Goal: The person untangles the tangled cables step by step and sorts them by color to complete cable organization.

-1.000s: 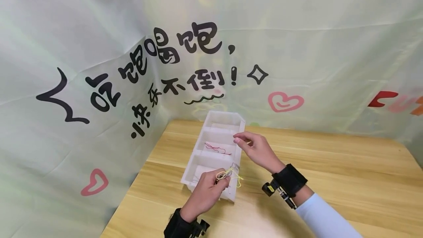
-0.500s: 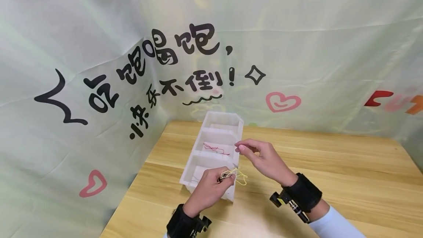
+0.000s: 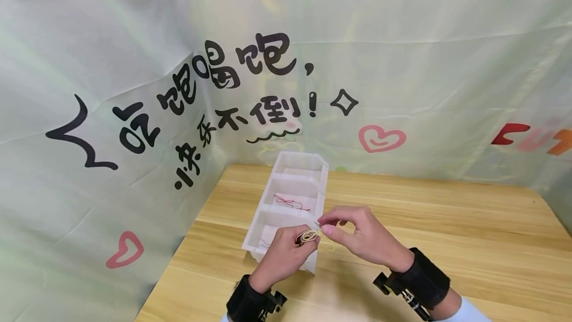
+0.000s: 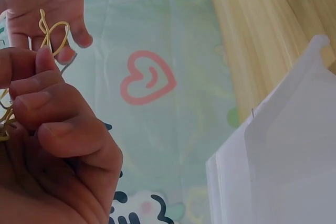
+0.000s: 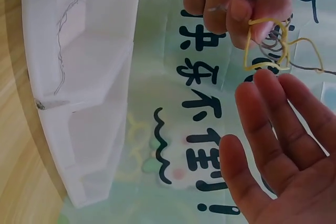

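In the head view my left hand point(image 3: 286, 247) grips a looped tangle of thin yellow string point(image 3: 308, 236) over the near end of a white divided tray point(image 3: 255, 222). The right wrist view shows grey string point(image 5: 272, 41) wound in with the yellow loops. My right hand point(image 3: 366, 237) is close beside the tangle, thumb and index fingertips right at its edge. Its fingers point(image 5: 262, 135) extend loosely just below the loops in the right wrist view, where the thumb is out of frame. Most of the bundle is hidden inside my left fingers.
A red string point(image 3: 290, 202) lies in the tray's middle compartment. A grey string point(image 5: 62, 40) lies in another compartment. The tray stands on a wooden table point(image 3: 429, 232), with a printed fabric backdrop point(image 3: 429, 73) behind and to the left.
My right hand has come down from beside the middle compartment to the string in my left hand. My left hand has shifted slightly right, still gripping the tangle.
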The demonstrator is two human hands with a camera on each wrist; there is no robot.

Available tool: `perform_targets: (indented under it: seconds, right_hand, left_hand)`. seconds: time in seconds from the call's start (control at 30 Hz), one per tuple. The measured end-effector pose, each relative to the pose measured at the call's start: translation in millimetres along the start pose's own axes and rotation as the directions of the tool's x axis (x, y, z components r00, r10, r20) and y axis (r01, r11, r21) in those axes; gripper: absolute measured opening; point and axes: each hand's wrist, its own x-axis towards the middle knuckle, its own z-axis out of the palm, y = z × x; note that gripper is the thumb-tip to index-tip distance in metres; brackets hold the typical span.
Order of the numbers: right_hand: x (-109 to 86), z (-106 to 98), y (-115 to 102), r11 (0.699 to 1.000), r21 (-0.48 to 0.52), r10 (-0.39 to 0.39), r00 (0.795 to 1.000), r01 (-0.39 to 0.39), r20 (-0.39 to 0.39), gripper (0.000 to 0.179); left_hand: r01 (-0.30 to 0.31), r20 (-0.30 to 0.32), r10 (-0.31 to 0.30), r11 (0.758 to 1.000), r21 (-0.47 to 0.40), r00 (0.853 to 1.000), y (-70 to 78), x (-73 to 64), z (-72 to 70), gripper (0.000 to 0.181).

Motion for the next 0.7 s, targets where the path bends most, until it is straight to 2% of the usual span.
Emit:
perform_targets:
  seconds: [0.1,0.2,0.33,0.43,0.57,0.7]
  right_hand:
    - [-1.7,0,1,1.0,-0.02,-0.01,1.0,0.01,-0.001,0.011]
    - [-3.0,1,1,1.0,-0.007,-0.016,1.0,0.016,-0.018,0.013]
    - [-5.2,3,3,1.0,0.015,0.005,0.998,-0.005,-0.058,0.016]
    - [-6.3,6,4,0.999,0.021,0.031,0.996,-0.029,-0.084,0.016]
    - [-8.1,8,6,0.997,0.048,0.064,0.992,-0.059,-0.112,0.015]
    - [-10.0,6,2,0.986,0.141,0.105,0.988,-0.089,-0.116,0.014]
  left_hand:
    - [0.018,-0.011,-0.018,1.0,0.003,1.0,13.7,-0.3,-4.2,0.015]
    - [0.056,-0.023,-0.056,0.998,-0.006,0.998,20.5,-0.4,-6.1,0.011]
    - [0.109,-0.018,-0.112,0.99,-0.093,0.994,21.6,-0.8,-4.9,0.014]
    - [0.14,-0.001,-0.143,0.972,-0.19,0.99,19.4,-0.8,-2.4,0.017]
    - [0.138,-0.007,-0.147,0.945,-0.297,0.989,15.9,0.5,1.1,0.018]
    - [0.087,-0.039,-0.106,0.937,-0.338,0.994,13.2,1.4,3.9,0.014]
